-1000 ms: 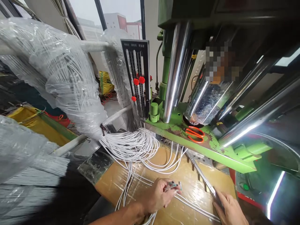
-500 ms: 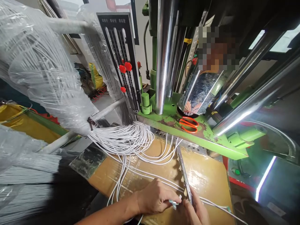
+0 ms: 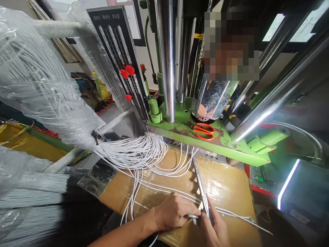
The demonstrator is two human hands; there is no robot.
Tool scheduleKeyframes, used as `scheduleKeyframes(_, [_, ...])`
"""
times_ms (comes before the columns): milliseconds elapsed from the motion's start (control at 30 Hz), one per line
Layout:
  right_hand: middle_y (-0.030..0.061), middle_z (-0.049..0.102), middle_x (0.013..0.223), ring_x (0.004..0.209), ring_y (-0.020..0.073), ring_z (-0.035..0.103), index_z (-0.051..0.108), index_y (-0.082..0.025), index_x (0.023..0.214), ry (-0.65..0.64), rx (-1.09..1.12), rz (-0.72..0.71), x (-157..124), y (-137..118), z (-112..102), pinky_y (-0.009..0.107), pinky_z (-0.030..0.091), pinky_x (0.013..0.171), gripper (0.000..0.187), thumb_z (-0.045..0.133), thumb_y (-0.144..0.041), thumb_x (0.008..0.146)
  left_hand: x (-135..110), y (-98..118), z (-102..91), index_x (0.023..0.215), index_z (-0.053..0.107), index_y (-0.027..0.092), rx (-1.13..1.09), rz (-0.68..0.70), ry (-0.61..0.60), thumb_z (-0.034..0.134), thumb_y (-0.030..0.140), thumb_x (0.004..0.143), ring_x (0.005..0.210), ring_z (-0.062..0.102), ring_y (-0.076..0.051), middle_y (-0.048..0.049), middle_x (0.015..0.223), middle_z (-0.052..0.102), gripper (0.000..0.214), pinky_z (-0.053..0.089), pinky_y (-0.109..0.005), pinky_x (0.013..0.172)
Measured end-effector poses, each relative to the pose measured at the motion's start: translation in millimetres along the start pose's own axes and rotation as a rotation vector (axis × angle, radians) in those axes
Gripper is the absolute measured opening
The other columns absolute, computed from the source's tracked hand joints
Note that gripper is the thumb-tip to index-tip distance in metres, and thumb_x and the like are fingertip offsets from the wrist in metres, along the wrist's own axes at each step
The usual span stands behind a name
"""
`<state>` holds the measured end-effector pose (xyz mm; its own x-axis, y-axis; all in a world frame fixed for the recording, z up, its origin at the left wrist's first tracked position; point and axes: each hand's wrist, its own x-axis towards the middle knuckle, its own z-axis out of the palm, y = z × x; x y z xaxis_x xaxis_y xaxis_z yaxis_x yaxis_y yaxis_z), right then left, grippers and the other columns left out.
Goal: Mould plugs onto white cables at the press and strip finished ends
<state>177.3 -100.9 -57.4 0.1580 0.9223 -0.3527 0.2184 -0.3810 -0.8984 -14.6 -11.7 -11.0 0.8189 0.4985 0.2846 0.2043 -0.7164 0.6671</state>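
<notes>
My left hand (image 3: 174, 212) is closed in a pinch around a white cable end with a small pale-green and silver connector (image 3: 193, 217). Its fingertips meet the near end of a narrow metal bar (image 3: 200, 181), which has several small brass-coloured tabs along its left side. Gripping that near end is my right hand (image 3: 216, 226), thumb on the left and fingers on the right. The bar slants away across the brown board. White cables (image 3: 167, 189) pass beneath the bar and come out on the right.
Behind the board stands a green press base (image 3: 177, 127) with steel columns and orange-handled scissors (image 3: 204, 131) on it. A thick bundle of white cables (image 3: 138, 151) spills from the left. Plastic-wrapped cables (image 3: 43, 79) hang on a rack. A covered brown board (image 3: 228, 192) lies under my hands.
The camera view has shifted slightly. My left fingertips have moved a little up and right, closer against the metal bar, bringing the connector along. My right hand keeps its grip on the bar.
</notes>
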Motion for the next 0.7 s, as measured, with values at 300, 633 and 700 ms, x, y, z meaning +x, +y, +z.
scheduleKeyframes(300, [0.0105, 0.052, 0.149, 0.139, 0.0319, 0.046, 0.045, -0.014, 0.150, 0.052, 0.091, -0.002, -3, -15, 2, 0.041, 0.033, 0.117, 0.082, 0.054, -0.063, 0.085, -3, 2, 5.7, 0.112, 0.067, 0.019, 0.113, 0.060, -0.031, 0.046, 0.018, 0.096, 0.092, 0.074, -0.016, -0.0025, 0.104, 0.078, 0.026, 0.055, -0.023, 0.078])
scheduleKeyframes(633, [0.0193, 0.043, 0.154, 0.142, 0.0344, 0.040, 0.032, 0.001, 0.153, 0.050, 0.058, 0.034, -5, -23, 5, 0.043, 0.028, 0.119, 0.101, 0.049, -0.069, 0.082, -4, 5, 5.6, 0.111, 0.066, 0.019, 0.130, 0.076, 0.033, 0.042, 0.022, 0.100, 0.090, 0.074, -0.015, -0.0027, 0.104, 0.078, 0.026, 0.055, -0.023, 0.078])
scheduleKeyframes(700, [0.0211, 0.046, 0.152, 0.140, 0.0351, 0.042, 0.033, 0.002, 0.152, 0.053, 0.066, 0.034, -5, -25, 5, 0.044, 0.030, 0.118, 0.102, 0.049, -0.070, 0.081, -4, 4, 6.1, 0.111, 0.065, 0.019, 0.137, 0.091, 0.046, 0.043, 0.022, 0.100, 0.090, 0.074, -0.015, -0.0029, 0.104, 0.078, 0.026, 0.055, -0.024, 0.078])
